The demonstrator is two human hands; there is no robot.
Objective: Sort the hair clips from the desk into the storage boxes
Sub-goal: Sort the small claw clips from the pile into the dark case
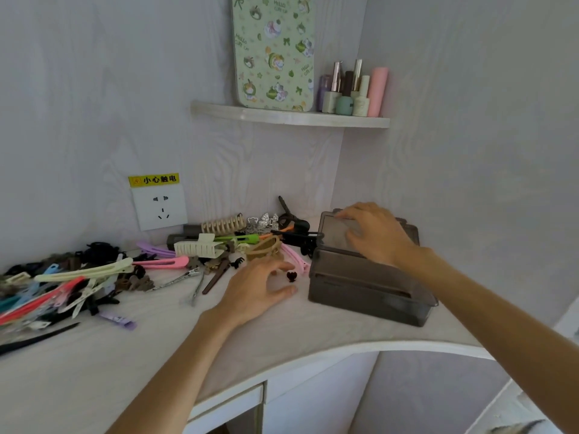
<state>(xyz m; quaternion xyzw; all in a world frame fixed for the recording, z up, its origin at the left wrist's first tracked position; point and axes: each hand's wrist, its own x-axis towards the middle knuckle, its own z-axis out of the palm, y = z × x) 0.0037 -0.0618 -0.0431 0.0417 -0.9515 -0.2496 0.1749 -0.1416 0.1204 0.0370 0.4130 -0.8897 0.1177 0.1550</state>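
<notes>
Two hands are over the desk (156, 349). The right hand (376, 236), right of centre, lies on the lid of the storage boxes (360, 286), fingers spread and nearly straight, pressing rather than gripping. The left hand (253, 289), at centre, hovers just above the desk with fingers loosely curved and thumb out, holding nothing. A tiny dark claw clip (291, 276) sits just off its fingertips, beside the box front.

The smoky grey boxes look like two stacked tiers, though the dark plastic makes the seams hard to read, and nothing inside can be made out.

The hair clips (94, 277) run in one long heap from the left edge to the middle of the frame. Countable on top: two cream claw clips, one tan claw clip, one green duckbill clip, two pink ones, one long cream one, one lilac clip lying apart at lower left. Underneath they tangle too much to count, and the heap is cut off at the left edge.

At upper centre a corner shelf (282, 117) carries one green patterned board (274, 51) and about eight cosmetic bottles (354, 92), overlapping. One wall socket (159, 208) sits at middle left.
</notes>
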